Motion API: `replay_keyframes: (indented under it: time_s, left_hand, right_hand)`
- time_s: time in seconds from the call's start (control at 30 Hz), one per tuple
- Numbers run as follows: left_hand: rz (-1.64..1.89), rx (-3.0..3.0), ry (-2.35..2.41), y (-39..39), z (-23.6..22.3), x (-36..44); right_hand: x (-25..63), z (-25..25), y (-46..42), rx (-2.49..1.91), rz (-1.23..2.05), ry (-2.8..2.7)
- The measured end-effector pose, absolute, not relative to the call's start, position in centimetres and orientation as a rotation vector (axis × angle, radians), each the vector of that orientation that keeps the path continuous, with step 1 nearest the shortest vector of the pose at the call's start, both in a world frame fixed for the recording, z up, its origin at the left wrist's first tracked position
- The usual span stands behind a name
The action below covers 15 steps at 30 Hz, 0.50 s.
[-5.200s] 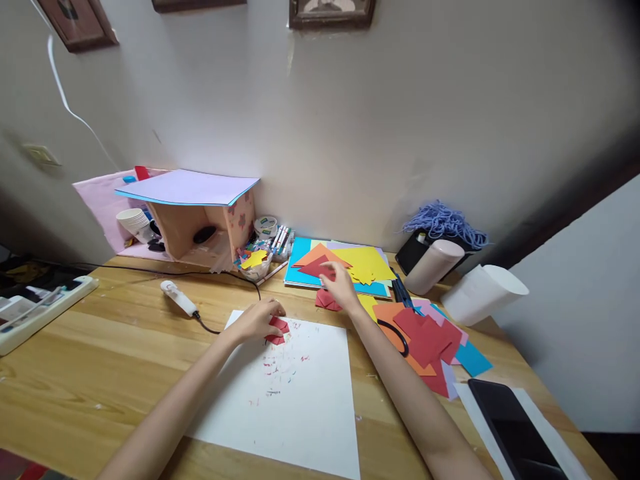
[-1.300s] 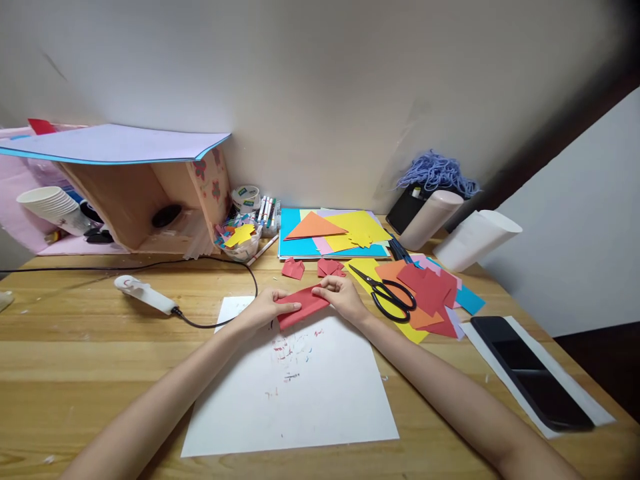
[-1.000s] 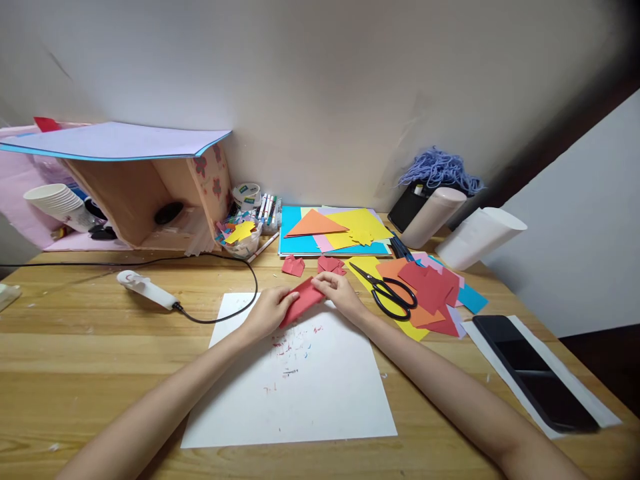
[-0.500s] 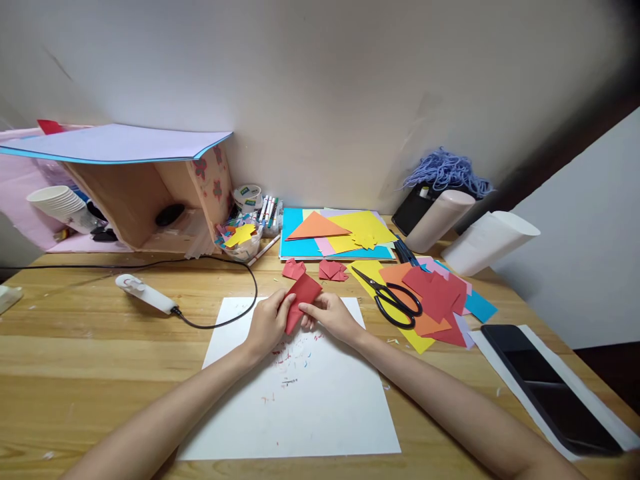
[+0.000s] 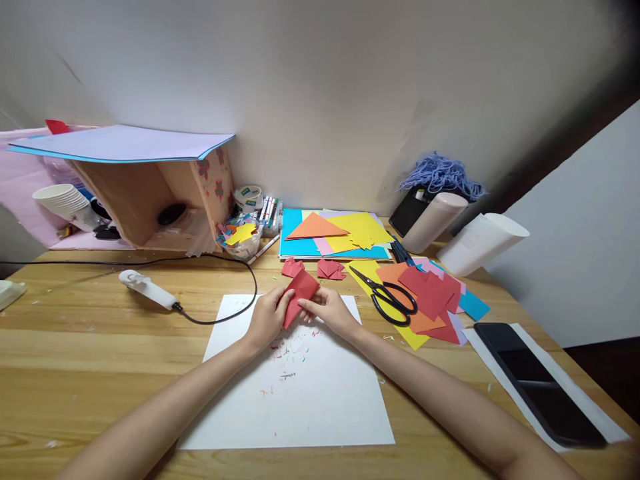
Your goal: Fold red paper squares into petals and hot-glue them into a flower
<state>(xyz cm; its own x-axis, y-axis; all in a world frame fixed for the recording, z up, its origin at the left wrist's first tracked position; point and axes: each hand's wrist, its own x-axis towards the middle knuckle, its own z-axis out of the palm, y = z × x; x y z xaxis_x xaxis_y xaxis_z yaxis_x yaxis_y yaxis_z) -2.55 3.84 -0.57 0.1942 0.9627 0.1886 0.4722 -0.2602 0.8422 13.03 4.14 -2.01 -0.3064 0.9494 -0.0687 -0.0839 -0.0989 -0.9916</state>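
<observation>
A folded piece of red paper (image 5: 302,293) is held tilted above the top part of a white sheet (image 5: 320,413). My left hand (image 5: 270,312) grips its left edge, thumb on the front face. On the right edge, my right hand (image 5: 327,310) pinches it with the thumb in front and fingers curled behind. Just beyond the paper lie two small folded red paper shapes, one on the left (image 5: 293,267) and one on the right (image 5: 331,269). Coloured marks speckle the white sheet below my hands.
Black-handled scissors (image 5: 393,300) rest on coloured paper pieces (image 5: 433,293) at right. A phone (image 5: 540,383) lies farther right. At left are a corded white device (image 5: 147,289) and an open cardboard box (image 5: 215,180). Coloured sheets (image 5: 295,247) are stacked at the back.
The whole view has shifted slightly. Both hands keep their hold on the red paper, with hardly any visible movement.
</observation>
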Motion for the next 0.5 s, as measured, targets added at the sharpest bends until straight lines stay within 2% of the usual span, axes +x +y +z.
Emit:
replay_keyframes:
  time_s: [0.5]
  left_hand:
    - [0.935,1.694,1.287,4.46,-1.19,-2.8]
  right_hand:
    - [13.17,-1.79,4.88,-1.095,1.495,-1.149]
